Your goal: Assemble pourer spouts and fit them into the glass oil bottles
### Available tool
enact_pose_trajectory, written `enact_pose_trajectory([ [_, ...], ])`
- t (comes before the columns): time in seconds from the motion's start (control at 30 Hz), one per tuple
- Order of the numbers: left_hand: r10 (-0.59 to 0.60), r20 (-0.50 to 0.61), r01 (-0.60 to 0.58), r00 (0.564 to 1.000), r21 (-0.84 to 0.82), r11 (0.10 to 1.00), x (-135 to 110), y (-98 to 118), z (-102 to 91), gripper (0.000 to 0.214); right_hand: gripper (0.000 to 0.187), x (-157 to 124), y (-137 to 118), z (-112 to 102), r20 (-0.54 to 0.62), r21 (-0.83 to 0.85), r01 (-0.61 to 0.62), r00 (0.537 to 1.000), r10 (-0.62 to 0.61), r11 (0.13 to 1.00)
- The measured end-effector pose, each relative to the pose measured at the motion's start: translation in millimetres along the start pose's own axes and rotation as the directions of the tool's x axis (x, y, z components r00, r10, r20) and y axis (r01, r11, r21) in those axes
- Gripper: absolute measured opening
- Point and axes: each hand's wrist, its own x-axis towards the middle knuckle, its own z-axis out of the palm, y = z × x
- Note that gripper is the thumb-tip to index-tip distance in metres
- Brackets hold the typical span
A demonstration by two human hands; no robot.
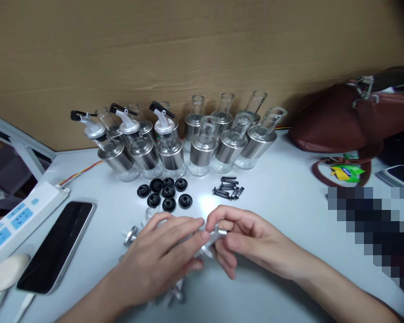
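Observation:
My right hand (252,233) pinches a silver pourer spout (219,233) between thumb and fingers, low in the middle of the view. My left hand (161,253) is stretched out flat beside it, its fingertips close to the spout; whether they touch it I cannot tell. Beneath the left hand lie more silver spouts (132,235), mostly hidden by it. Several round black stoppers (169,192) are grouped on the table beyond. To their right is a small pile of black lever pieces (227,188).
Glass bottles with metal sleeves (204,150) stand in rows at the back; three carry silver pourers (164,123) with black levers. At left are a phone (55,246) and a power strip (20,220). A brown bag (340,116) and green-yellow wrapper (348,173) lie at right.

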Motion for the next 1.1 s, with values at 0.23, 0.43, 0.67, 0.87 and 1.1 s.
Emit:
enact_pose_trajectory([
  [0.23, -0.396, -0.212, 0.432, 0.893, 0.161, 0.888, 1.1, -25.7, -17.6, 0.025, 0.019, 2.0, -5.7, -2.7, -0.147, -0.091, 0.027, 0.988, -0.041, 0.995],
  [0.43, -0.48, -0.026, 0.475, 0.877, 0.204, 0.856, -7.6, -56.6, -16.4, 0.028, 0.023, 2.1, -10.1, -1.9, -0.179, -0.137, 0.031, 0.982, -0.056, 0.99],
  [0.67, -0.463, -0.069, 0.464, 0.884, 0.263, 0.846, -11.1, -63.6, -8.2, 0.022, 0.021, 0.8, -9.9, -2.5, -0.175, -0.16, 0.043, 0.982, -0.071, 0.986],
  [0.87, -0.419, -0.091, 0.422, 0.903, 0.36, 0.832, -10.3, -61.6, -10.9, 0.016, 0.021, 0.1, -12.6, -1.1, -0.195, -0.188, 0.05, 0.977, -0.087, 0.981],
  [1.1, -0.418, -0.063, 0.403, 0.906, 0.425, 0.811, -10.8, -62.4, -10.1, 0.01, 0.021, 1.4, -12.9, -1.4, -0.211, -0.208, 0.059, 0.972, -0.104, 0.976],
])
